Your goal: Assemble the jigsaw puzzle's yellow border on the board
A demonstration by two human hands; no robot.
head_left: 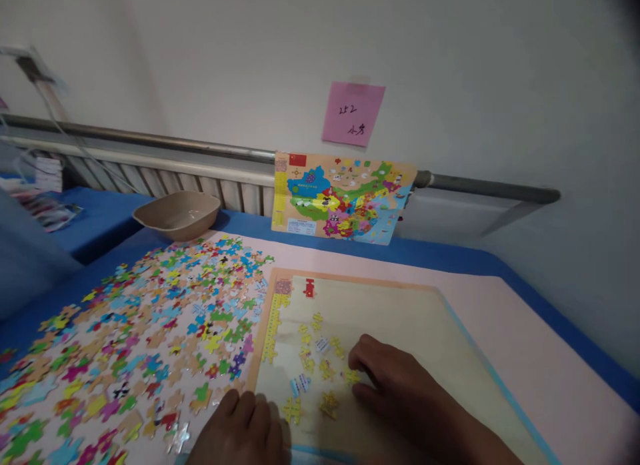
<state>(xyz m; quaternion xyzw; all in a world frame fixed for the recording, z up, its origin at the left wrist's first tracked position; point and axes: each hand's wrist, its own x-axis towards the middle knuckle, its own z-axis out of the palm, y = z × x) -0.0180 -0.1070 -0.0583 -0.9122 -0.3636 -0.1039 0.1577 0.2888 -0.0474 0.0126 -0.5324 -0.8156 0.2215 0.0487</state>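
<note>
Cream-coloured backing fills the wooden puzzle tray (380, 305), which lies on a pale pink sheet (545, 338) over the blue-covered worktop (440, 255), with both hands at its near end. The right hand (395, 378) sits over the middle of the tray, its fingers (363, 351) curled downward in a loose grip just at a small yellow jigsaw piece (351, 376); whether they are pinching it, I cannot tell. The left hand (237, 431) rests at the tray's lower left edge, fingers bunched together, and its grip shows nothing held, though the view cuts it off low in the frame. Scattered yellow pieces (305, 348) and pale blue pieces (300, 385) lie loose on the tray, and a red piece (309, 287) sits near its far edge. Left of the tray, a wide spread of multicoloured jigsaw pieces (150, 338) covers the sheet. Beyond it sits a beige bowl (176, 215). A printed map of China (343, 198) leans against a radiator (150, 175) at the back, and a pink note (353, 113) with handwriting is stuck to the wall above.
</note>
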